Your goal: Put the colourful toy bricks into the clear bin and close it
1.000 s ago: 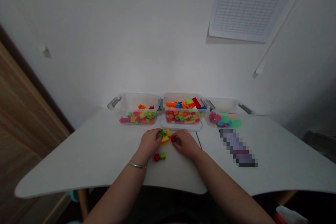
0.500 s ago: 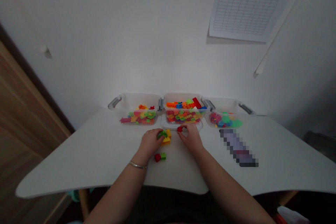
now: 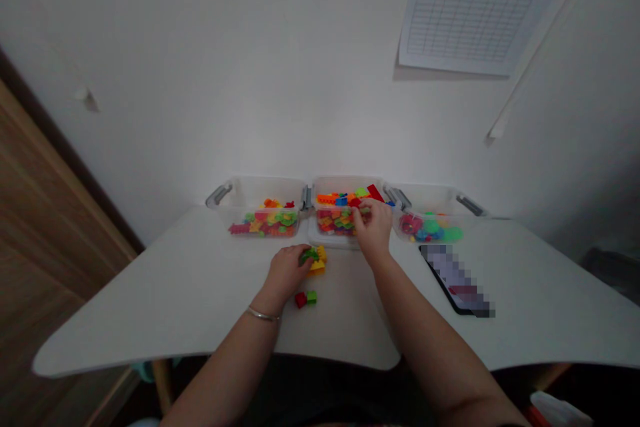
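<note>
My left hand (image 3: 290, 270) is closed around a small assembly of green and yellow building blocks (image 3: 317, 261) on the table. In front of it lie a red block (image 3: 301, 299) and a green block (image 3: 311, 297), side by side. My right hand (image 3: 374, 223) is raised at the front of the middle clear box (image 3: 350, 185), pinching a red block (image 3: 355, 203) near the rim. Colourful blocks (image 3: 340, 220) fill that box, with a long red piece (image 3: 375, 193) sticking up among them.
A clear box with blocks (image 3: 240, 187) stands to the left, another with round green and blue pieces (image 3: 430, 195) to the right. A phone (image 3: 455, 280) with a blurred screen lies on the white table (image 3: 175, 300). A printed sheet (image 3: 465, 20) hangs on the wall.
My right hand has moved up and away from the assembly to the middle box, carrying the red block. My left hand stays on the green and yellow blocks.
</note>
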